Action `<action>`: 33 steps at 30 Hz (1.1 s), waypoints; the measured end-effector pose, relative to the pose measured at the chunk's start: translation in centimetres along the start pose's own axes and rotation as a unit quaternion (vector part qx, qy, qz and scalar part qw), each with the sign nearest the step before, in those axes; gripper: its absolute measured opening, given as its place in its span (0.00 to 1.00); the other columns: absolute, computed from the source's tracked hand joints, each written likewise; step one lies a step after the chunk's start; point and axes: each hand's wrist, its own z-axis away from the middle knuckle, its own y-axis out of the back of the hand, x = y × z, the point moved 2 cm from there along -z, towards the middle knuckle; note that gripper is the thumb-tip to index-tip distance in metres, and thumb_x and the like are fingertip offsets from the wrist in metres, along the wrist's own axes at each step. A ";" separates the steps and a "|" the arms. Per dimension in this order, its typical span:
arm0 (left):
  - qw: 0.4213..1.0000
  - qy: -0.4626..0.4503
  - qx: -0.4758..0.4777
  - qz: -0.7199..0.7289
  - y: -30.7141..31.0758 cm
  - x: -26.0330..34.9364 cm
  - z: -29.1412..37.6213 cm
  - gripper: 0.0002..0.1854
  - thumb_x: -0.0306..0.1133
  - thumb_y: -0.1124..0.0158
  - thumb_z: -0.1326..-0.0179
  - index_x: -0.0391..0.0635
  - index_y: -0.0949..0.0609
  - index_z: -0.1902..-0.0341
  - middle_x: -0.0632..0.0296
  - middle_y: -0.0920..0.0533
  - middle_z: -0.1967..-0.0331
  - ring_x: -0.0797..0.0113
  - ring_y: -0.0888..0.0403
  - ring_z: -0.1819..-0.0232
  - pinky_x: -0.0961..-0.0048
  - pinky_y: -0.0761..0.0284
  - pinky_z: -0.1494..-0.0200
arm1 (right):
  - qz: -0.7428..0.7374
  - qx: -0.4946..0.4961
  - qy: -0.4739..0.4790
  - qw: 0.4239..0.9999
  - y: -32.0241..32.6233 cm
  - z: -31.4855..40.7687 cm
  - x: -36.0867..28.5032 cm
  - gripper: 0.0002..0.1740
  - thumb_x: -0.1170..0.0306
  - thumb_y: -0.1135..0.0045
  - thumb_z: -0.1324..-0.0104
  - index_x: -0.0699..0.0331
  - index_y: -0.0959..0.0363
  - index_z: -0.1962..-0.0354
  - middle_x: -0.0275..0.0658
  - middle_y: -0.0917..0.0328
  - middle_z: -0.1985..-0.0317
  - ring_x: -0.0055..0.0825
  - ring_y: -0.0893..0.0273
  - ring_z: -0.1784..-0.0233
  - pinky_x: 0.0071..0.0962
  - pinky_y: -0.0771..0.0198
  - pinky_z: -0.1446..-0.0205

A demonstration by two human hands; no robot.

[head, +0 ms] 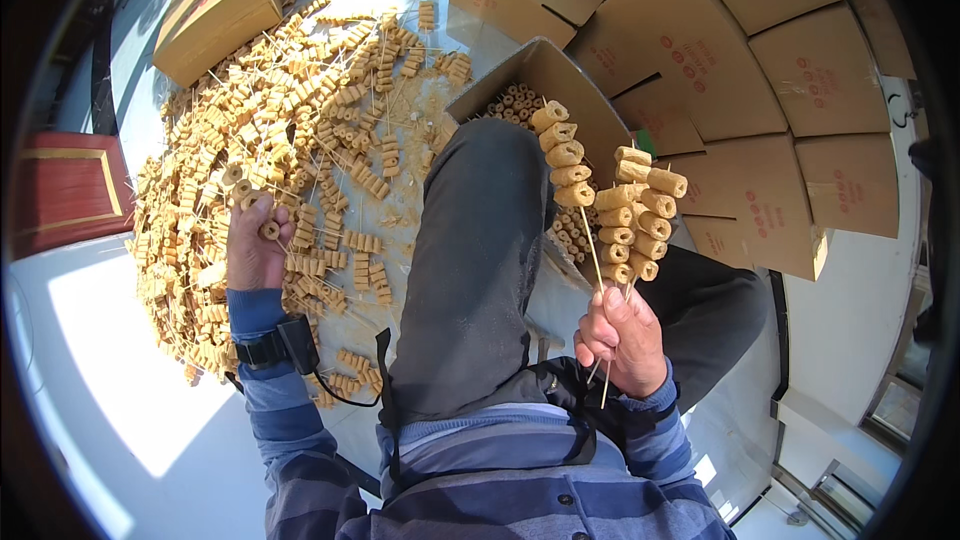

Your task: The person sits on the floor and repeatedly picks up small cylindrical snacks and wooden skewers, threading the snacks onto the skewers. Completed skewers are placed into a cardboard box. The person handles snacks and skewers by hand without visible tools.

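Note:
My right hand [624, 334] grips the thin sticks of several skewers threaded with short, hollow tan rolls [574, 165]; the rolls fan out above my fist, over the open cardboard box [592, 101]. At the left, my left hand [259, 236] is at the big pile of skewered rolls [330, 90], its fingers closed on a skewer of rolls [241, 184]. More skewered rolls [517, 103] stand packed in the box, seen end-on. My raised knee hides part of the box.
Cardboard boxes [682, 52] bearing red print are stacked at the upper right. Another carton [221, 15] stands behind the pile. A red panel with a gold border [71, 191] is at the far left. Crumbs and loose skewers [360, 371] lie on the floor by my leg.

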 end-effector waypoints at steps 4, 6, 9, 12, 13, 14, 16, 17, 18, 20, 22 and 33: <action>0.988 -0.060 -0.136 0.035 -7.9 5.8 7.3 0.18 0.45 0.41 0.26 0.45 0.27 0.44 0.65 0.28 0.59 0.77 0.33 0.68 0.81 0.33 0.71 | -0.012 -0.056 0.030 0.998 -0.7 1.9 0.1 0.17 0.55 0.54 0.21 0.60 0.35 0.62 0.24 0.44 0.82 0.15 0.46 0.85 0.24 0.31 0.76; 0.973 -0.027 -0.222 0.050 -12.4 5.0 9.6 0.22 0.49 0.38 0.29 0.46 0.31 0.46 0.65 0.30 0.62 0.73 0.29 0.67 0.74 0.31 0.67 | -0.020 -0.076 0.042 0.996 -0.6 3.0 0.3 0.16 0.56 0.55 0.21 0.59 0.35 0.61 0.24 0.44 0.83 0.15 0.46 0.85 0.25 0.31 0.76; 0.949 0.028 -0.303 0.081 -18.4 1.8 11.9 0.25 0.52 0.38 0.30 0.47 0.32 0.45 0.61 0.28 0.62 0.67 0.26 0.68 0.68 0.28 0.66 | -0.017 -0.080 0.067 0.994 0.1 4.8 0.5 0.15 0.56 0.55 0.21 0.59 0.35 0.60 0.24 0.44 0.83 0.15 0.46 0.85 0.25 0.31 0.76; 0.929 0.081 -0.354 0.072 -22.4 -0.8 13.6 0.29 0.57 0.41 0.30 0.45 0.32 0.42 0.61 0.27 0.63 0.69 0.26 0.70 0.70 0.28 0.69 | 0.001 -0.089 0.083 0.993 1.0 6.4 0.8 0.14 0.59 0.58 0.20 0.61 0.36 0.59 0.26 0.44 0.82 0.16 0.45 0.85 0.25 0.30 0.75; 0.928 0.108 -0.349 0.073 -23.3 -1.5 14.1 0.29 0.58 0.42 0.30 0.45 0.31 0.42 0.62 0.27 0.64 0.70 0.26 0.70 0.71 0.28 0.70 | 0.008 -0.093 0.086 0.992 1.3 6.8 0.9 0.14 0.59 0.59 0.20 0.62 0.36 0.59 0.26 0.44 0.82 0.16 0.45 0.84 0.25 0.30 0.74; 0.925 0.103 -0.358 0.072 -24.1 -1.9 14.5 0.29 0.59 0.43 0.30 0.45 0.31 0.42 0.63 0.27 0.65 0.71 0.26 0.70 0.71 0.28 0.69 | 0.024 -0.107 0.102 0.989 1.5 7.1 0.9 0.14 0.60 0.60 0.19 0.63 0.37 0.59 0.27 0.44 0.82 0.17 0.45 0.84 0.25 0.30 0.74; 0.923 0.091 -0.369 0.063 -25.6 -2.6 15.0 0.30 0.60 0.45 0.29 0.44 0.29 0.44 0.64 0.26 0.67 0.71 0.26 0.70 0.71 0.27 0.67 | 0.021 -0.105 0.099 0.989 1.9 7.4 1.0 0.14 0.60 0.60 0.19 0.63 0.37 0.59 0.27 0.43 0.82 0.17 0.45 0.84 0.26 0.30 0.74; 0.926 0.075 -0.359 0.088 -26.1 -2.9 15.5 0.30 0.60 0.46 0.29 0.43 0.29 0.44 0.65 0.26 0.68 0.71 0.26 0.69 0.71 0.27 0.65 | 0.018 -0.107 0.101 0.989 2.0 7.5 1.1 0.14 0.60 0.60 0.19 0.63 0.37 0.59 0.27 0.43 0.82 0.17 0.45 0.84 0.26 0.30 0.74; 0.931 0.057 -0.345 0.107 -26.6 -3.3 16.1 0.30 0.61 0.46 0.29 0.43 0.28 0.44 0.65 0.26 0.68 0.72 0.26 0.68 0.71 0.27 0.64 | 0.018 -0.105 0.103 0.989 2.2 7.7 1.1 0.14 0.60 0.61 0.19 0.62 0.37 0.58 0.27 0.44 0.82 0.17 0.45 0.84 0.26 0.29 0.74; 0.935 0.033 -0.327 0.136 -27.5 -3.8 16.8 0.31 0.61 0.47 0.29 0.42 0.29 0.42 0.64 0.25 0.64 0.70 0.25 0.63 0.70 0.27 0.57 | -0.005 -0.115 0.100 0.988 2.4 7.8 1.0 0.14 0.60 0.61 0.19 0.62 0.37 0.58 0.27 0.44 0.82 0.17 0.45 0.84 0.26 0.29 0.73; 0.935 0.020 -0.319 0.153 -28.2 -4.1 17.2 0.33 0.60 0.48 0.28 0.42 0.30 0.38 0.59 0.24 0.53 0.67 0.23 0.53 0.67 0.28 0.46 | -0.016 -0.134 0.091 0.987 2.5 7.9 1.0 0.13 0.60 0.61 0.19 0.61 0.36 0.58 0.27 0.44 0.82 0.17 0.45 0.84 0.26 0.29 0.73; 0.923 0.058 -0.330 0.189 -27.9 -4.5 17.3 0.30 0.56 0.56 0.22 0.39 0.28 0.36 0.57 0.19 0.48 0.61 0.20 0.46 0.62 0.25 0.40 | 0.014 -0.223 0.019 0.975 2.4 7.9 1.5 0.16 0.58 0.62 0.18 0.63 0.38 0.53 0.28 0.40 0.80 0.17 0.38 0.81 0.25 0.24 0.65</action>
